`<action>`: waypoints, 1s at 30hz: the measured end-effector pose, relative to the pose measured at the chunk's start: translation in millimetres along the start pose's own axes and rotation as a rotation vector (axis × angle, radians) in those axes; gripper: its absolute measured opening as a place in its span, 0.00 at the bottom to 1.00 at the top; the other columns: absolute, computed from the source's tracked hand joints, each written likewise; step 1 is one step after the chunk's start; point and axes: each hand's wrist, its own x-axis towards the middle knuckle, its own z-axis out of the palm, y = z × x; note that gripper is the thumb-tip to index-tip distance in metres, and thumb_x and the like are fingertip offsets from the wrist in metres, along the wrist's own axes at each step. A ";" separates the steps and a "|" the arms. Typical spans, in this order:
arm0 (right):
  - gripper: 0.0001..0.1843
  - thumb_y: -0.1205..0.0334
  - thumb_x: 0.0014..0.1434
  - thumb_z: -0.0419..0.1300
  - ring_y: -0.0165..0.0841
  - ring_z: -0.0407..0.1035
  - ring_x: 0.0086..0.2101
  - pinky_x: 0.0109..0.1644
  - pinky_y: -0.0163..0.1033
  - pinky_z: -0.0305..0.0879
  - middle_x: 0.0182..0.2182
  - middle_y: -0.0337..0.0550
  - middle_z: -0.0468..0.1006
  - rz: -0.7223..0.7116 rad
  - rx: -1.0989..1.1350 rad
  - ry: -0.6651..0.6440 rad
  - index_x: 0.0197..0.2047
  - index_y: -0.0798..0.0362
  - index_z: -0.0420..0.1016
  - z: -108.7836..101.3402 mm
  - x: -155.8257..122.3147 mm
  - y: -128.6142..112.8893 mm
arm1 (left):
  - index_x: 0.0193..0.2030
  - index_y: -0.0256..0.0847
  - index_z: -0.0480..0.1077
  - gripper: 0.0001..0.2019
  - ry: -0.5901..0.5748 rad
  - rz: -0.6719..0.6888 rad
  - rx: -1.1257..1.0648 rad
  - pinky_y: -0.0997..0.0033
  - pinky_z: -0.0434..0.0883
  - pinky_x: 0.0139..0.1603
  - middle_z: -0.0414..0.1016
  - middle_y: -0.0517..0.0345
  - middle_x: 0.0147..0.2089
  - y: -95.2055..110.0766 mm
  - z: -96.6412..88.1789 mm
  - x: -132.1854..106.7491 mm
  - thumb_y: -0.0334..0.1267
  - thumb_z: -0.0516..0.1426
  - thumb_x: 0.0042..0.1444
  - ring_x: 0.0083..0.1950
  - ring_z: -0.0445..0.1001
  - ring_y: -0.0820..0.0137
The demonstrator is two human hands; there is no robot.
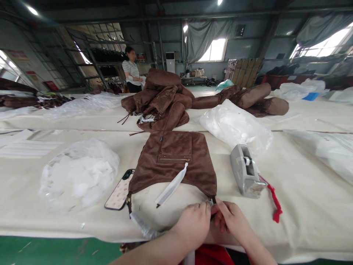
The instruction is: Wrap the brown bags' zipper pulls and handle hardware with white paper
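A brown handbag [176,143] lies flat on the table, its curved opening towards me. A zipper runs across it, and a white wrapped strip [172,186] hangs from the zipper pull. My left hand [194,222] is closed at the right end of the bag's strap, by the metal fitting. Pressed close beside it, my right hand [233,219] pinches the same strap end with thumb and fingers. My fingers partly hide the fitting. Clear wrapping [145,228] covers the strap where it curves along the table's front edge.
A phone [118,193] lies partly under the bag's left side. Further left sits a plastic bag of white pieces [78,175]. To the right are a grey tape dispenser [245,171], a red cord [274,202] and a plastic bag [235,123]. Brown bags [162,97] are piled behind; a person [132,71] stands beyond.
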 end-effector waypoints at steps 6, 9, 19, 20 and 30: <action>0.25 0.42 0.58 0.52 0.29 0.63 0.13 0.18 0.32 0.56 0.14 0.40 0.72 -0.040 -0.083 0.059 0.21 0.53 0.67 8.0 0.1 1.5 | 0.59 0.28 0.60 0.20 0.075 -0.027 0.103 0.62 0.70 0.36 0.73 0.41 0.43 5.7 15.5 -0.6 0.28 0.48 0.60 0.41 0.73 0.60; 0.22 0.43 0.57 0.54 0.27 0.61 0.13 0.17 0.31 0.54 0.14 0.37 0.71 -0.064 -0.008 0.062 0.23 0.52 0.67 11.7 1.0 9.0 | 0.58 0.33 0.61 0.18 0.058 -0.106 0.044 0.66 0.70 0.37 0.73 0.46 0.43 4.5 8.6 2.0 0.29 0.49 0.61 0.41 0.74 0.62; 0.22 0.42 0.55 0.57 0.26 0.60 0.13 0.18 0.30 0.55 0.14 0.35 0.70 -0.092 0.173 0.138 0.26 0.53 0.69 28.8 0.1 19.5 | 0.38 0.40 0.67 0.08 0.065 -0.457 -0.560 0.69 0.65 0.39 0.73 0.54 0.36 -7.2 -9.4 7.7 0.34 0.47 0.61 0.39 0.72 0.66; 0.22 0.41 0.55 0.57 0.26 0.60 0.13 0.17 0.30 0.54 0.14 0.35 0.70 -0.090 0.182 0.136 0.26 0.53 0.69 30.0 0.4 20.3 | 0.36 0.39 0.67 0.08 0.074 -0.488 -0.665 0.70 0.64 0.38 0.73 0.55 0.35 -9.0 -7.1 9.3 0.34 0.48 0.60 0.38 0.71 0.67; 0.26 0.37 0.52 0.57 0.25 0.59 0.11 0.15 0.29 0.49 0.13 0.37 0.71 -0.042 0.159 0.070 0.27 0.55 0.71 25.1 4.4 19.4 | 0.28 0.40 0.62 0.10 -0.101 -0.634 -1.590 0.74 0.43 0.20 0.57 0.71 0.16 -19.1 -3.7 16.8 0.44 0.54 0.52 0.15 0.44 0.81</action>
